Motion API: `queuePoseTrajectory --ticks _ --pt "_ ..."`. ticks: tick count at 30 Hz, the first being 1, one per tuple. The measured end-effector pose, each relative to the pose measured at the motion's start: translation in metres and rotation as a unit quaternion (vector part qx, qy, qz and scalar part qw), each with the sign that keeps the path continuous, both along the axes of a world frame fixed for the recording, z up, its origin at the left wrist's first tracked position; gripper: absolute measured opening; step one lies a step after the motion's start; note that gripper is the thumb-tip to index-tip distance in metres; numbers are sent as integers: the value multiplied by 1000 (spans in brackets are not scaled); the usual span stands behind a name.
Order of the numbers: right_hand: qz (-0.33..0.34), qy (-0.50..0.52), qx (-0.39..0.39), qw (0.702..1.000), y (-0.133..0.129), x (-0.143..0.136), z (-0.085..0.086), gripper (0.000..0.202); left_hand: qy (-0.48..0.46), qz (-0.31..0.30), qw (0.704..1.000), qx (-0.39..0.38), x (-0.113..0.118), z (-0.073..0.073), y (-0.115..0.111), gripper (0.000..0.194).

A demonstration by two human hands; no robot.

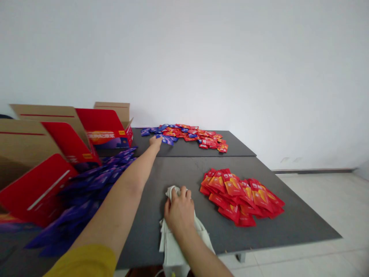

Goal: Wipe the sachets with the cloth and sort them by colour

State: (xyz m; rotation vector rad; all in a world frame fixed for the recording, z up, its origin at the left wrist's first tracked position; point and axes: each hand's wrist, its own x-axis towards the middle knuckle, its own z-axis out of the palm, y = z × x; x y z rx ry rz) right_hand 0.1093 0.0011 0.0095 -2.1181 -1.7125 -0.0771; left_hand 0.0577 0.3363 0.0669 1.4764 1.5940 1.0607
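We note the left hand [155, 141] stretched to the far table, fingers on a purple packet [167, 140] at the near edge of the mixed pile [187, 134]; whether it grips, we cannot tell. The right hand [178, 209] clutches a white cloth bag [173, 246] on the grey table [288, 227]. Red packets [242, 196] lie right; purple packets [86, 184] spill from open cartons [57, 134] left.

Dark grey table [184, 169] w/ red sachets [242, 196] near right, mixed red & purple sachets [187, 134] at far end, purple sachets [83, 192] spilling left by open cartons [57, 134], white cloth bag [173, 231] at front edge.
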Motion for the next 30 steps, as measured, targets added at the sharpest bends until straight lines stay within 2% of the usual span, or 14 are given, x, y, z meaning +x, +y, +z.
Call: queuePoseTrajectory --ticks 3,4,7,10,11,13,16,18,21,23,26,27,30 --pt "1 -15 0 1000 -1 -1 4 24 -9 -25 998 52 -27 25 -25 33" --pt "1 -17 -1 1000 -2 -1 5 24 -13 -56 996 66 -35 34 -35 32" --pt "-26 4 1 1000 -10 3 8 27 1 -220 971 98 -55 62 -69 36" --pt "-76 51 40 995 -27 14 11 32 51 -369 918 132 -66 77 -110 44" --pt "-83 63 56 993 -35 17 12 33 69 -399 904 139 -67 77 -124 45" --pt "-72 78 81 991 -50 22 16 33 104 -444 879 137 -63 67 -152 45" --pt "-12 81 87 993 -68 21 25 32 156 -496 851 79 -50 34 -187 43" --pt "38 71 76 994 -73 17 29 31 171 -498 849 47 -43 10 -204 54" --pt "96 47 50 993 -74 9 25 29 140 -428 889 84 -43 -11 -222 73" --pt "114 23 26 993 -73 5 17 29 107 -353 920 129 -54 -14 -230 65" --pt "121 -17 -6 993 -71 2 5 34 94 -263 947 158 -83 -18 -248 31" --pt "121 -27 -15 992 -69 2 2 36 92 -238 952 167 -94 -22 -256 25" --pt "98 -41 -40 994 -55 6 2 38 147 -172 957 181 -118 -42 -290 33"
